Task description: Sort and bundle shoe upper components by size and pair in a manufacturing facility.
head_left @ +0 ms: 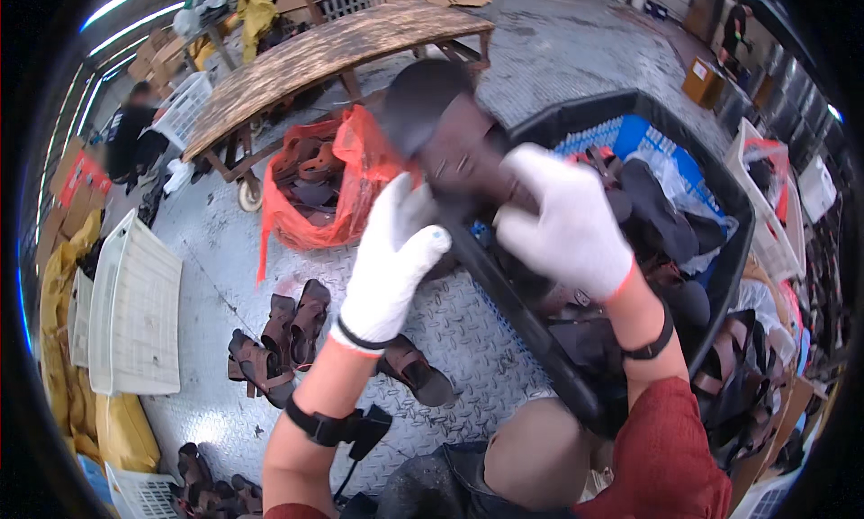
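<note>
My right hand (576, 222), in a white knitted glove, is closed on a dark brown sandal (463, 154) and holds it up, blurred by motion, over the near-left rim of a black-edged basket (540, 339). My left hand (396, 258), gloved the same way, is beside the sandal's lower left edge with thumb and fingers apart; whether its fingertips touch the sandal is unclear. Below it, several brown sandals (279, 334) stand on the metal floor, with a single sandal (416, 370) nearer my body. Dark footwear (652, 204) and clear plastic fill the basket.
A red mesh sack (346, 190) of sandals sits at the left, before a wooden wheeled table (333, 46). White crates (139, 307) and yellow sacks (126, 433) line the left side. More sandals (733, 366) lie right of the basket. Two people (130, 136) are farther off.
</note>
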`<state>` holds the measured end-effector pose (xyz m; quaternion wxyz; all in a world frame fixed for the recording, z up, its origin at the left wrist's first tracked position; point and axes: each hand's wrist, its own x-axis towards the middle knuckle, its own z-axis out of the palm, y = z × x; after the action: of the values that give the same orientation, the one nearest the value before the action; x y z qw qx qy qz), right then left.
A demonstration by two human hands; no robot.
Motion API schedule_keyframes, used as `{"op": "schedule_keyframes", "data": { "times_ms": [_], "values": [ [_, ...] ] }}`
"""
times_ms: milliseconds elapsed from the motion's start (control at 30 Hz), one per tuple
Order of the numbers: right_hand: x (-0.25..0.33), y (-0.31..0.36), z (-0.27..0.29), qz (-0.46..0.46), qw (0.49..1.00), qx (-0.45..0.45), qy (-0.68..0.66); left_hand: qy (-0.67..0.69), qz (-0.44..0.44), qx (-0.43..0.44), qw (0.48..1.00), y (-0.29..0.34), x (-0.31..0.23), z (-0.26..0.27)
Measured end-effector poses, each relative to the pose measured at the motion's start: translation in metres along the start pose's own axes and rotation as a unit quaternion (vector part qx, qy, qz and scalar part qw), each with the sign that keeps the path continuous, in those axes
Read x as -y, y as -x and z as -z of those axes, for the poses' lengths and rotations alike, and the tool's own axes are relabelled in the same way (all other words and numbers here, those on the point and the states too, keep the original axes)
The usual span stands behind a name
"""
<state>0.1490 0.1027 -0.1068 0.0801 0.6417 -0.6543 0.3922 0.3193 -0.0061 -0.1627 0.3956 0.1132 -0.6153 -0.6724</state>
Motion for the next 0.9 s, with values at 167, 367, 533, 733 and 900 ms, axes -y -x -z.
{"op": "schedule_keyframes", "data": {
  "times_ms": [167,367,533,733,900],
  "values": [
    [0.048,0.021,-0.022,0.066,0.993,0.1,-0.005,0.224,0.071,-0.122,0.964,0.008,-0.016,-0.012],
    [0.033,-0.004,-0.033,-0.13,0.963,0.018,-0.237,0.255,0.154,-0.121,0.947,0.03,-0.022,0.027],
    [0.016,-0.009,-0.066,-0.18,0.844,0.134,-0.488,0.242,0.158,-0.123,0.949,0.042,-0.034,0.026],
    [0.024,-0.01,-0.075,-0.333,0.729,0.234,-0.549,0.274,0.17,-0.121,0.939,0.054,-0.046,0.04],
    [0.052,-0.02,-0.108,-0.295,0.713,0.276,-0.573,0.352,0.184,-0.109,0.911,0.073,-0.065,0.076]
  ]
}}
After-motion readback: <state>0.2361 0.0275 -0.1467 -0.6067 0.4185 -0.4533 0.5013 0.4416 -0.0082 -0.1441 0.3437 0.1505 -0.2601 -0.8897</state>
